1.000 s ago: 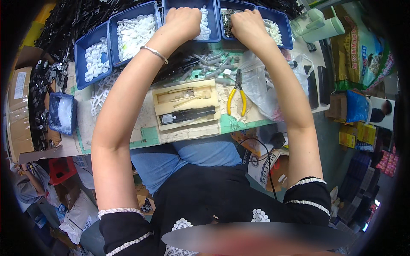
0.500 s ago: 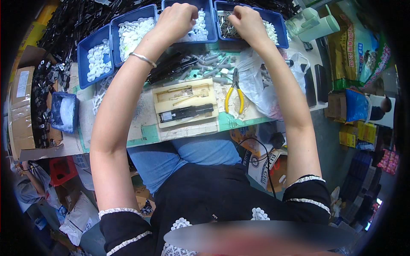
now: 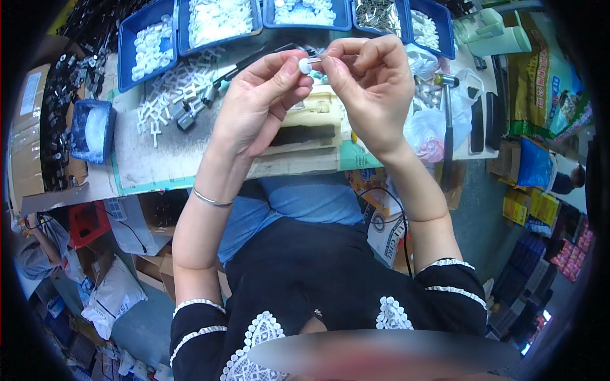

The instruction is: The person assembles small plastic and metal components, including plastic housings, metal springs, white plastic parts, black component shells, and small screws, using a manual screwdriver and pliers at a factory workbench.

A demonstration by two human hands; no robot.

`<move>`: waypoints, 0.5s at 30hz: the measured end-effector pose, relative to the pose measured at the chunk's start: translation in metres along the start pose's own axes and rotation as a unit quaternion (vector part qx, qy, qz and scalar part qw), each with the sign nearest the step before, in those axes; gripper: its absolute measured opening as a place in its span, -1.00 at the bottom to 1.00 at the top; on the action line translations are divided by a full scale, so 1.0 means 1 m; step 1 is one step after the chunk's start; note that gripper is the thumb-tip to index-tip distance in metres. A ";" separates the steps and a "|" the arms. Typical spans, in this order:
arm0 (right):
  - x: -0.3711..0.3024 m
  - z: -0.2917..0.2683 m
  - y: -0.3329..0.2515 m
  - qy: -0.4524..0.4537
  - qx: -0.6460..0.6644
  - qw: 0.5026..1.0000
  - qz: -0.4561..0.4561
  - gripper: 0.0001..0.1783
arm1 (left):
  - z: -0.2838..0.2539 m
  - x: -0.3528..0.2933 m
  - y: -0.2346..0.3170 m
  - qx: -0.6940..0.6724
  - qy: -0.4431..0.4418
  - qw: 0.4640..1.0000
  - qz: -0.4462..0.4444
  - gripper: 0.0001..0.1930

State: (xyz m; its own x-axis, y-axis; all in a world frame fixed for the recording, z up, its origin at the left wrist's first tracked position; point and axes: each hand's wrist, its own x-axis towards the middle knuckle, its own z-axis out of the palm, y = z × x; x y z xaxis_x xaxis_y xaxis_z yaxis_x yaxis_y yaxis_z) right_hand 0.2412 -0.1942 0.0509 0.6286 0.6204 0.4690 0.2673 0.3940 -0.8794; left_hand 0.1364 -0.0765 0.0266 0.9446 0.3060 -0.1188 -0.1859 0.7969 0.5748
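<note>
Above the work table, my two hands meet fingertip to fingertip. My left hand [image 3: 257, 95] pinches a small round white plastic cap [image 3: 305, 66] between thumb and forefinger. Thumb and forefinger of my right hand [image 3: 375, 86] hold a thin metal pin [image 3: 315, 60], its end at the cap; whether it sits inside the cap I cannot tell. Below the hands lies a cream fixture block [image 3: 324, 113] with a dark recess or part along its near side, partly covered by my left hand.
Blue bins line the far side: white caps [image 3: 154, 47], more white parts [image 3: 219, 19] and metal pins [image 3: 379, 16]. White branching pieces [image 3: 155, 114] lie left of the hands. To the right are a hammer-like tool [image 3: 448, 114], plastic bags [image 3: 422, 127] and a pale green container [image 3: 495, 32].
Both hands have drawn back from the bins toward me and come together, now holding the cap and the pin. The pliers beside the fixture are no longer visible. The view has shifted.
</note>
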 end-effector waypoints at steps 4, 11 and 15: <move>-0.008 0.007 -0.007 -0.016 -0.075 0.997 -0.022 -0.77 | 0.001 -0.014 -0.004 -0.007 0.022 1.000 0.012 -0.76; -0.029 0.006 -0.012 -0.016 -0.063 0.991 0.115 -0.85 | 0.002 -0.038 -0.023 0.496 0.142 0.785 0.344 -0.80; -0.050 -0.004 -0.023 -0.055 0.099 0.939 0.325 -0.84 | -0.008 -0.068 -0.025 0.725 -0.026 0.463 0.509 -0.83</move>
State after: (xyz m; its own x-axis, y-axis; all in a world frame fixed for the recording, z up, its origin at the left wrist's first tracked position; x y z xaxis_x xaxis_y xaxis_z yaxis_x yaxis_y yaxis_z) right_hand 0.2060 -0.2372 0.0474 0.5295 0.8355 -0.1468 -0.2947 0.0189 -0.9554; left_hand 0.0749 -0.1133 0.0140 0.5800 0.0956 0.8090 -0.1998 -0.9461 0.2550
